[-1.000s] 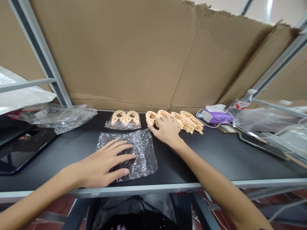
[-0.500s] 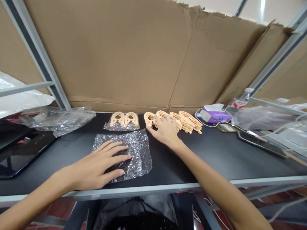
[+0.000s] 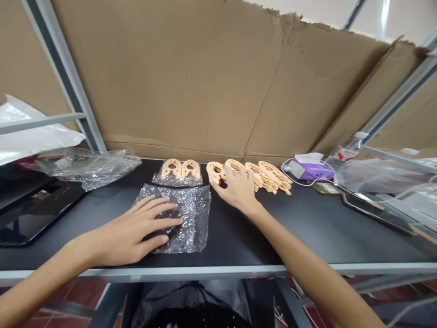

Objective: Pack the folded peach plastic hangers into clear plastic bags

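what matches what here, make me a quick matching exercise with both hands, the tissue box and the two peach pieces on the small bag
Things:
1. left hand
2. right hand
3. tissue box
4. peach pair

Places and states:
a. touching the peach row
b. purple, past the right end of that row
c. lying on the small clear bag
d. resting on the large clear bag

Pairs: 1-d, 2-a, 3-b, 4-c
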### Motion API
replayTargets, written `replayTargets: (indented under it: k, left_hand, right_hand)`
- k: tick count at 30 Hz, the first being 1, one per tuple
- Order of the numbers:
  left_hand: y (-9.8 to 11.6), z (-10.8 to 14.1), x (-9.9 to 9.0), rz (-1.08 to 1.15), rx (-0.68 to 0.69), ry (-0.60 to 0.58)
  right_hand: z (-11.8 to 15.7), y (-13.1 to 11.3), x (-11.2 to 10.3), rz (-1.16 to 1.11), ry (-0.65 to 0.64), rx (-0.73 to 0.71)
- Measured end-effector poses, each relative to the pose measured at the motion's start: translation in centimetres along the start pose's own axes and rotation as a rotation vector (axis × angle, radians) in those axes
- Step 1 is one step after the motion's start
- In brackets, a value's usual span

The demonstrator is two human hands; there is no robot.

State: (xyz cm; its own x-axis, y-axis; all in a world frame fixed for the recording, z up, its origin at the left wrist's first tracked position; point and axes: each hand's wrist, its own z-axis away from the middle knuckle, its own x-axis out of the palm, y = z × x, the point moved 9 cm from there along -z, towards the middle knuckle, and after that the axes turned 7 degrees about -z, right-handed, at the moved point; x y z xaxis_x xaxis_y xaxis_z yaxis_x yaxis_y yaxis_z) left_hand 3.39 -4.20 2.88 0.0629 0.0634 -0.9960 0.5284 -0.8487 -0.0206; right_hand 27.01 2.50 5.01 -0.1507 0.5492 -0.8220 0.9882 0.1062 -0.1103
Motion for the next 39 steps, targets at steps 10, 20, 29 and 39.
replayTargets:
  k: [10, 20, 29, 39]
  left_hand:
    - [-0.6, 0.6, -0.1, -0.024, -0.022, 0.040]
    - [-0.1, 0.0, 0.4, -0.011, -0.035, -0.008]
    - [0.3, -0.2, 0.2, 0.005, 0.003, 0.056]
    - [0.3, 0.0, 0.2, 0.007, 0.004, 0.046]
  right_hand:
    - [-0.3, 0.2, 0.5, -0.044, -0.014, 0.046]
    - [-0.6, 1.0, 0.7, -0.131, 0.004, 0.108]
    - [-0.5, -0.2, 0.6, 0.037, -0.030, -0.007]
    - [-1.0, 0.7, -0.2, -0.066, 0.019, 0.027]
